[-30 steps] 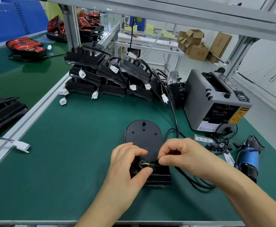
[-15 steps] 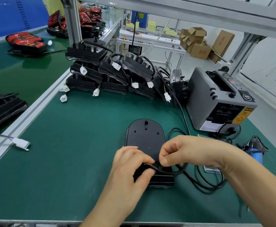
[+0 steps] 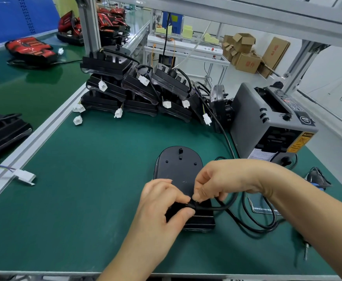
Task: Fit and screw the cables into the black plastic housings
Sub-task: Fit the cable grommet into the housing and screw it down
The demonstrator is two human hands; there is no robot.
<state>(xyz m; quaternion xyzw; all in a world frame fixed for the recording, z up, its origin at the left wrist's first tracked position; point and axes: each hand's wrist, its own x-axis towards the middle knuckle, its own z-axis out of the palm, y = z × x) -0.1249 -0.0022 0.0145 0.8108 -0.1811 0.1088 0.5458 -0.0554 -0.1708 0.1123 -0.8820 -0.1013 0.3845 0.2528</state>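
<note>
Cable (image 3: 216, 208): coloured wires gone from sight since a second ago; end nearly seated in black plastic housing (image 3: 178, 169).
Left hand (image 3: 160, 201), right hand (image 3: 227, 179): fingers pinching the cable end.
Screwing: not yet begun.

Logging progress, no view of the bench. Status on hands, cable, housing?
Left hand and right hand pinching cable end at housing near end. Housing flat on mat. Nothing seen blocking.

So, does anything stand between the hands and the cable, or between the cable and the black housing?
Nothing visible does. The left hand and the right hand both pinch the cable at its end, right over the near part of the black housing. The fingers hide the opening itself.
</note>
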